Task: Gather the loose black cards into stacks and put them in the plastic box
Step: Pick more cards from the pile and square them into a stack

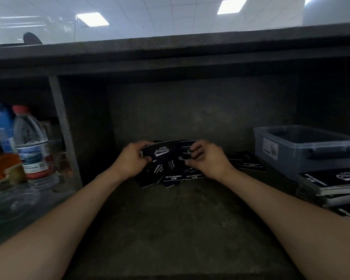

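A small stack of black cards [166,151] with white print is held above the dark shelf between both hands. My left hand [132,158] grips its left end and my right hand [205,157] pinches its right end. Below them, several loose black cards [170,176] lie fanned out on the shelf. More black cards [249,163] lie flat to the right, in front of the translucent plastic box [303,150], which stands open at the right. I cannot tell what is inside the box.
A pile of black booklets [329,186] sits at the right edge, in front of the box. Left of a vertical divider [64,128] stand a water bottle [30,142], a blue carton [2,128] and an orange dish [3,165]. A dark shelf board [170,55] hangs overhead.
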Motion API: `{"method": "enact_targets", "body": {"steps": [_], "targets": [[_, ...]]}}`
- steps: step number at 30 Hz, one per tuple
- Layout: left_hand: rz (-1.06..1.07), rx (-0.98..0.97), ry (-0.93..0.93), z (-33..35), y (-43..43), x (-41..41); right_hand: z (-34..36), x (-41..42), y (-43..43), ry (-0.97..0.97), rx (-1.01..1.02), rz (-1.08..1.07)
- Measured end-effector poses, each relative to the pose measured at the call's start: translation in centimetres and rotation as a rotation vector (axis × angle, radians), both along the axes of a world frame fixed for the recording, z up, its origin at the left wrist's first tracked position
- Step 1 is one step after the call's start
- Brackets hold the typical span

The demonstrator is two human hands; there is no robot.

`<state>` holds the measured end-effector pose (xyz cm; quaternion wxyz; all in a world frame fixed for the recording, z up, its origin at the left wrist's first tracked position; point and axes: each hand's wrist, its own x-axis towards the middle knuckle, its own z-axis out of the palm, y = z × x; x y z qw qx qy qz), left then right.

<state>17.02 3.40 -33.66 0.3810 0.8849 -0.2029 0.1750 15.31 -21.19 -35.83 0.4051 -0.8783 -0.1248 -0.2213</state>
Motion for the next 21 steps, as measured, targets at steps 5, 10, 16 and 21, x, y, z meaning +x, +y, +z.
{"method": "enact_targets", "body": {"steps": [5, 10, 16, 21], "targets": [[0.071, -0.100, 0.114, -0.2, 0.6, 0.7, -0.2, -0.9, 1.0, 0.233, -0.440, 0.231], [0.049, -0.070, 0.033, -0.5, 0.1, 0.7, 1.1, -1.0, 0.7, 0.175, -0.627, 0.156], [-0.002, 0.012, 0.022, -0.8, 0.0, 0.8, 1.9, -1.6, 0.3, 0.162, -0.576, 0.161], [-0.034, -0.005, -0.007, -0.7, 0.0, 0.6, 1.7, -1.2, 0.0, 0.383, -0.637, 0.164]]}}
